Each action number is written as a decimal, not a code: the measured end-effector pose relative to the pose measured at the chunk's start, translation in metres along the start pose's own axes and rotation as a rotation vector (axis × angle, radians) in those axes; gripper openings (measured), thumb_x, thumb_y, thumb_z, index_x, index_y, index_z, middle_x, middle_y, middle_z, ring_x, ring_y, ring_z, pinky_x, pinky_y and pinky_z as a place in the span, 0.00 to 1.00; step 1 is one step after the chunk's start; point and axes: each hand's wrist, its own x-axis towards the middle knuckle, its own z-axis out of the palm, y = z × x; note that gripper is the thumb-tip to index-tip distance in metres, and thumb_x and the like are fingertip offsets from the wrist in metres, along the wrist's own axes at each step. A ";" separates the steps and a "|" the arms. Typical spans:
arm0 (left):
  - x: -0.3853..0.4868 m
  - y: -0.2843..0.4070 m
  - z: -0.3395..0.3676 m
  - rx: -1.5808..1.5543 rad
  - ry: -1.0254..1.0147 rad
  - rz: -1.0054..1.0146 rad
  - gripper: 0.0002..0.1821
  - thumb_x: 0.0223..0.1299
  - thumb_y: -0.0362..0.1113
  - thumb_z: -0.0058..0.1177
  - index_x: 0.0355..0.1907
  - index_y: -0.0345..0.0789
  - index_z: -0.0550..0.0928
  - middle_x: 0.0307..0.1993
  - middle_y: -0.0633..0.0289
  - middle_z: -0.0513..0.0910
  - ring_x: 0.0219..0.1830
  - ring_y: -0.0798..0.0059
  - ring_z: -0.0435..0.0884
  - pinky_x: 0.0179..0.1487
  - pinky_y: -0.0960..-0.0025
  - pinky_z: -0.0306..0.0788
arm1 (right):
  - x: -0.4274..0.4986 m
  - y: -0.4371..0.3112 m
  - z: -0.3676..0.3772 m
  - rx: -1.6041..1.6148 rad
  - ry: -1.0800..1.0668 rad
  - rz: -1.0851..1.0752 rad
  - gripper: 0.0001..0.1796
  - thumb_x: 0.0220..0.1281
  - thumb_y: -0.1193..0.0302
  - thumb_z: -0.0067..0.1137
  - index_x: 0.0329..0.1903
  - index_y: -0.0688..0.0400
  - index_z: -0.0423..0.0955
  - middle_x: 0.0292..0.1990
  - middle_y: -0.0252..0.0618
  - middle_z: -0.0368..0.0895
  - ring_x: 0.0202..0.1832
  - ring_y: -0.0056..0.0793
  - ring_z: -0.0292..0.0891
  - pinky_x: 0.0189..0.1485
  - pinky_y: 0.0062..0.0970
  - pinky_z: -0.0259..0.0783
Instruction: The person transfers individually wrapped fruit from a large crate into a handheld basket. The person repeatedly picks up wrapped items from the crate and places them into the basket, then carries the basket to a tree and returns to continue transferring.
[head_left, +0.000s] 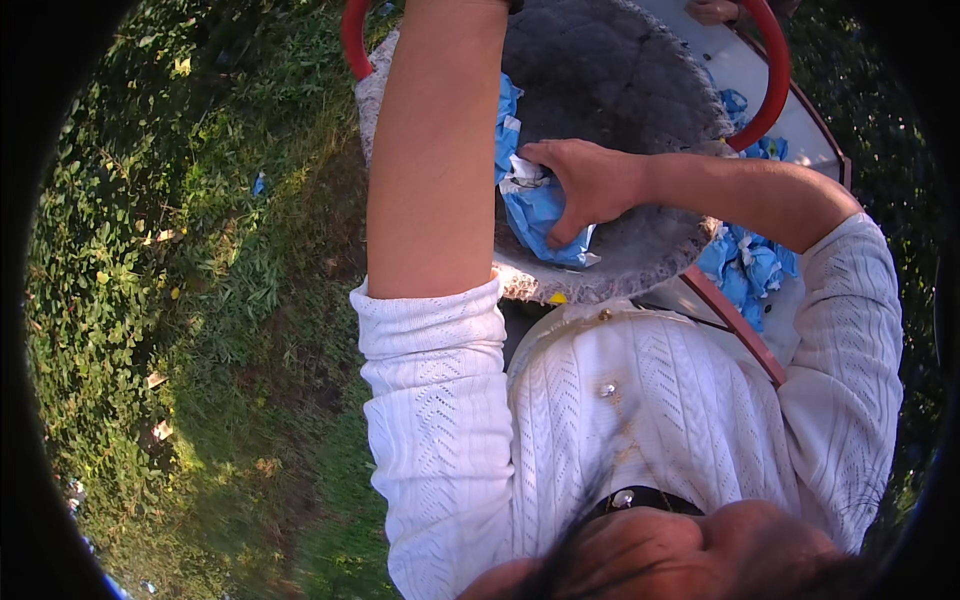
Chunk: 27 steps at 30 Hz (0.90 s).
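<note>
My right hand (596, 187) reaches in from the right, its thumb and fingers curved around a crumpled blue-and-white packet (532, 210). The packet lies on a grey quilted seat cushion (585, 67) with a fuzzy pale edge. More crumpled blue material (507, 127) shows farther up, partly behind my left forearm. That forearm stretches across the cushion's left side, and my left hand is beyond the top edge, out of view.
Red curved armrests (772, 82) flank the cushion. On the right, a pale tabletop (814, 139) with a brown rim carries several crumpled blue packets (750, 262). Another person's hand (712, 11) rests at its far end. Grass and leafy plants (187, 262) cover the ground at left.
</note>
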 end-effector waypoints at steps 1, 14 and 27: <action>0.000 0.000 0.002 -0.015 0.003 0.003 0.14 0.45 0.49 0.61 0.18 0.42 0.79 0.19 0.58 0.80 0.24 0.58 0.81 0.30 0.59 0.75 | -0.019 0.000 -0.008 -0.037 0.126 -0.058 0.46 0.31 0.61 0.75 0.56 0.64 0.63 0.55 0.51 0.68 0.55 0.46 0.69 0.58 0.37 0.68; 0.007 -0.004 0.010 0.104 -0.124 0.080 0.16 0.56 0.46 0.56 0.17 0.41 0.75 0.16 0.59 0.76 0.18 0.59 0.75 0.21 0.62 0.66 | -0.207 0.022 -0.015 -0.222 1.126 -0.246 0.45 0.31 0.72 0.76 0.58 0.52 0.62 0.52 0.45 0.67 0.58 0.47 0.66 0.59 0.41 0.67; 0.000 -0.014 -0.007 0.047 -0.215 -0.003 0.16 0.64 0.44 0.52 0.26 0.33 0.76 0.15 0.59 0.67 0.18 0.76 0.60 0.24 0.68 0.61 | -0.380 0.300 0.162 0.156 1.149 0.980 0.49 0.29 0.61 0.75 0.59 0.59 0.60 0.51 0.53 0.72 0.52 0.51 0.71 0.53 0.42 0.70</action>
